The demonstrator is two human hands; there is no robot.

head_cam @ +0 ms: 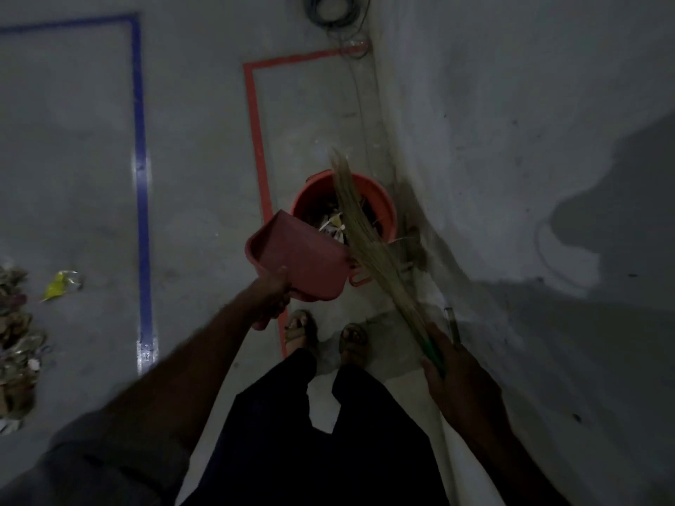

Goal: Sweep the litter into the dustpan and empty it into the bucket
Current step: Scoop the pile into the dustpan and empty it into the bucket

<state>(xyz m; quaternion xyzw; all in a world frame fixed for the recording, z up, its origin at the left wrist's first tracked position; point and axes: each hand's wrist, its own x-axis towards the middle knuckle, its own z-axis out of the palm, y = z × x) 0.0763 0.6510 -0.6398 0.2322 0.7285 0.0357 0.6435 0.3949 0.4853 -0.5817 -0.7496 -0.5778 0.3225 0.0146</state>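
Seen from my head camera, in dim light: my left hand (272,299) grips the handle of the pink dustpan (299,255), which I hold tilted at the near rim of the orange bucket (380,202), its mouth turned toward the opening. My right hand (451,363) is wrapped around the green handle of the straw broom (359,228), whose bristles slant up across the bucket's mouth and past its far rim. The two hands are well apart, each clamped on its own tool. Paper scraps and dark litter (334,222) lie inside the bucket, just beyond the dustpan's edge. The bucket stands on the grey floor (201,158) close to the wall (511,140), inside a rectangle of orange tape (257,140). A blue tape line (140,169) runs to the left, and beyond it a heap of unswept litter (16,341) with a yellow wrapper (58,284) lies at the frame's left edge. My sandalled feet (301,328) stand just behind the bucket, and coiled cables (334,12) rest at the top.
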